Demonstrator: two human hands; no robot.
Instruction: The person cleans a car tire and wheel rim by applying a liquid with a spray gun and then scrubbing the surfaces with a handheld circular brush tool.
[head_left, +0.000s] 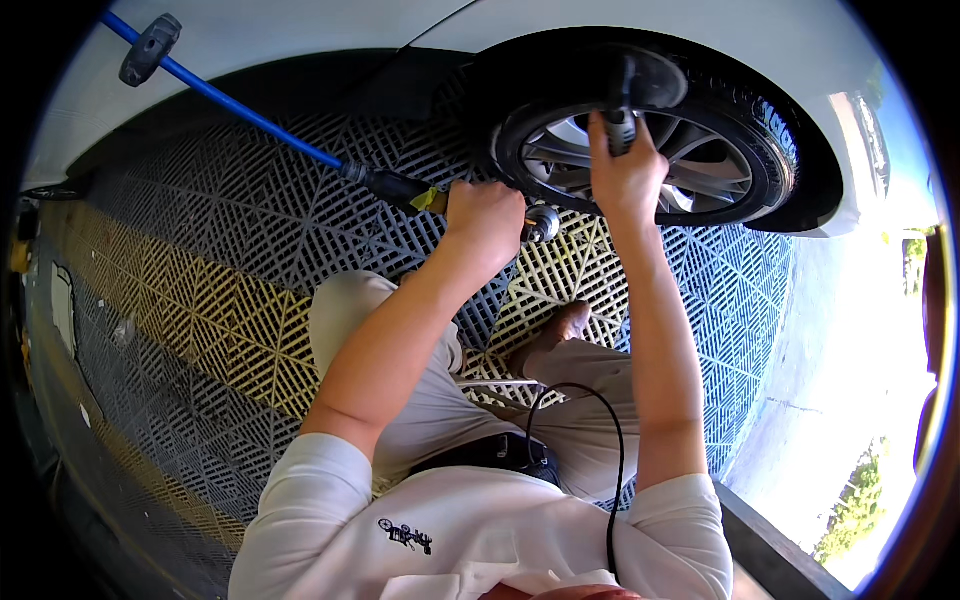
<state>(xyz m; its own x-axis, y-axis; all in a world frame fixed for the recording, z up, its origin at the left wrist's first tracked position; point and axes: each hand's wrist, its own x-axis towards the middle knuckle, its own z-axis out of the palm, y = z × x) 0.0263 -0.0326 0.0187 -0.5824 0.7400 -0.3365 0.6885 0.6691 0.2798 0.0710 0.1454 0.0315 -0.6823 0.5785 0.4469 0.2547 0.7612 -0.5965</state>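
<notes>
My left hand (487, 217) is closed around a hose-fed hand tool, whose round metal end (543, 223) sticks out on the right of the fist. A blue hose (255, 118) with a black sleeve (390, 187) runs into it from the upper left. Higher and to the right, my right hand (628, 169) grips the grey ribbed handle (621, 132) of a tool with a blurred dark head, in front of the upper tyre. Its exact kind cannot be told. Behind that hand is a car wheel with a silver alloy rim (709, 174) and a black tyre (784, 161).
The white car body (300, 30) spans the top, with a dark hammer-shaped block (150, 49) around the hose. Slatted plastic floor tiles (225, 300), grey and yellow, lie below. A thin black cable (619, 435) loops over my lap. Bright pavement (810, 375) lies at right.
</notes>
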